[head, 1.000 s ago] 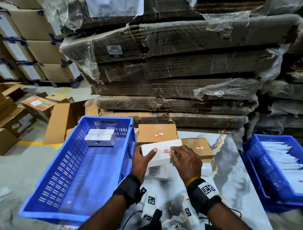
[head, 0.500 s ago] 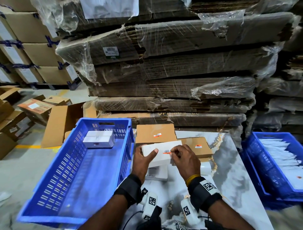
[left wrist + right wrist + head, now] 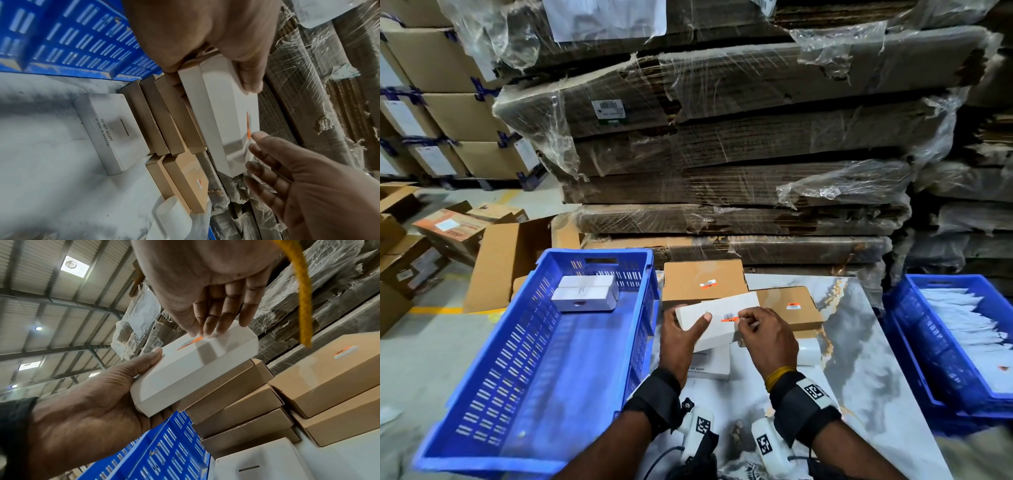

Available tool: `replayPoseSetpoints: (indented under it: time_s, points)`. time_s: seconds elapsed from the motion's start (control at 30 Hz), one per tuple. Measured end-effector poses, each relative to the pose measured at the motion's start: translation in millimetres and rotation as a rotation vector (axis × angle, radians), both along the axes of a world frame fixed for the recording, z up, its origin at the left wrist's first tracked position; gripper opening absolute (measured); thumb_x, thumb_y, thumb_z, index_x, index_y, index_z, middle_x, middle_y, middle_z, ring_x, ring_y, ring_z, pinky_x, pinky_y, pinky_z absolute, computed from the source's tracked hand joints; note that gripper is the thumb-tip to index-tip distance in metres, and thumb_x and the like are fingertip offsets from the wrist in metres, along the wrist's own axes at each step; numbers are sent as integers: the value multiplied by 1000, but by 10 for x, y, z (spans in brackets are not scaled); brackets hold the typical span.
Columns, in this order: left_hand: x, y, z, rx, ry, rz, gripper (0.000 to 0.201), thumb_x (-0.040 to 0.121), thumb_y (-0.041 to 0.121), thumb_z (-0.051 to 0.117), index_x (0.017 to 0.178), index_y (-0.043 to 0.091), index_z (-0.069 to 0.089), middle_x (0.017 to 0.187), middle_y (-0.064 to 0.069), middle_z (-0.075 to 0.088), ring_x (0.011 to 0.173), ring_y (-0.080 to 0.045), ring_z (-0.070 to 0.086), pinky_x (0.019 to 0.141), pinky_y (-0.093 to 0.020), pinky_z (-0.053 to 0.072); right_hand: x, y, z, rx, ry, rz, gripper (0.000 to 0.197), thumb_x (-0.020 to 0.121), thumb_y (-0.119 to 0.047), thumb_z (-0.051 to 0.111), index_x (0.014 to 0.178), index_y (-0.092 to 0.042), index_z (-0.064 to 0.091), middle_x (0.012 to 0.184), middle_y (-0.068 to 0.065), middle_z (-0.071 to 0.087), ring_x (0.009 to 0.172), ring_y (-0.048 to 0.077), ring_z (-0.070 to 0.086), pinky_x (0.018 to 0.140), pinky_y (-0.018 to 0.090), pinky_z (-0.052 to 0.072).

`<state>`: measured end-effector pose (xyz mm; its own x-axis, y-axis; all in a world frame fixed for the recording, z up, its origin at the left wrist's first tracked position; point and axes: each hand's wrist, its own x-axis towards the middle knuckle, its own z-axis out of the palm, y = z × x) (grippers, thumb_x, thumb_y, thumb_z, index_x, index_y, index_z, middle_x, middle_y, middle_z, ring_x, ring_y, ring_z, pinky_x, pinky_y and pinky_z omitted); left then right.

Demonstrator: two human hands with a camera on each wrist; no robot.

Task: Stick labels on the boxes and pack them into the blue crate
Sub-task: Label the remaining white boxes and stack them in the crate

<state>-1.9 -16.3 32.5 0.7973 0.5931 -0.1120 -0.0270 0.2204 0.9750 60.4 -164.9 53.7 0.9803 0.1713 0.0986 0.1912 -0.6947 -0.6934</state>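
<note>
Left hand (image 3: 681, 337) gripping white box (image 3: 714, 320), right hand (image 3: 765, 337) seemingly pinching label (image 3: 729, 318), marble-patterned table (image 3: 859, 359)

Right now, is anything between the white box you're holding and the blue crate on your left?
Nothing visible. The left hand holds the white box beside the blue crate, whose near floor is bare; two white boxes sit at its far end.

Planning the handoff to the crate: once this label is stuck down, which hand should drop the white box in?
Left, probably. The left hand already grips the white box and is nearest the blue crate. The right hand only pinches the orange label.
</note>
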Motion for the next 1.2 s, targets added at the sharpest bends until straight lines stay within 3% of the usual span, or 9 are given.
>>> replayPoseSetpoints:
  time_s: [0.17, 0.37, 0.6, 0.93, 1.1, 1.2]
  points:
    - [-5, -10, 1, -8, -5, -4, 41, 81, 13, 79, 112, 14, 53, 111, -7, 69, 101, -17, 68, 85, -29, 55, -13, -19, 9, 49, 39, -17, 12, 85, -29, 66, 97, -32, 67, 96, -11, 66, 87, 15, 64, 70, 27, 51]
    - [-1, -70, 16, 3, -16, 11, 39, 82, 8, 76, 111, 13, 52, 107, -5, 68, 87, -1, 68, 73, -16, 53, -77, -14, 64, -80, -22, -38, 22, 89, -39, 63, 109, -32, 68, 111, -10, 67, 95, 18, 65, 75, 27, 49]
    - [-17, -127, -11, 18, -10, 36, 47, 81, 11, 78, 118, 9, 50, 114, -10, 67, 103, -15, 66, 90, -27, 55, -96, -17, 44, -112, -40, -55, 18, 90, -38, 62, 106, -32, 67, 114, -9, 66, 96, 22, 65, 76, 30, 49]
    - [18, -161, -58, 25, -5, 33, 49, 80, 9, 79, 118, 4, 49, 111, -13, 65, 89, -4, 66, 74, -14, 52, -125, -46, 48, -179, -89, -44, 13, 92, -34, 60, 101, -30, 69, 109, -5, 68, 89, 24, 66, 69, 28, 45]
    - [23, -164, -65, 47, -3, 52, 50, 79, 11, 80, 120, 5, 50, 114, -11, 65, 101, -14, 65, 82, -17, 53, -114, -41, 35, -183, -108, -37, 11, 91, -33, 62, 99, -30, 70, 105, -5, 69, 86, 23, 66, 68, 27, 46]
    - [21, -177, -61, 24, -4, 55, 50, 80, 11, 80, 120, 5, 50, 113, -9, 66, 101, -15, 66, 82, -18, 54, -97, -34, 44, -195, -102, -28, 12, 92, -34, 61, 101, -30, 69, 106, -6, 68, 89, 23, 66, 70, 29, 48]
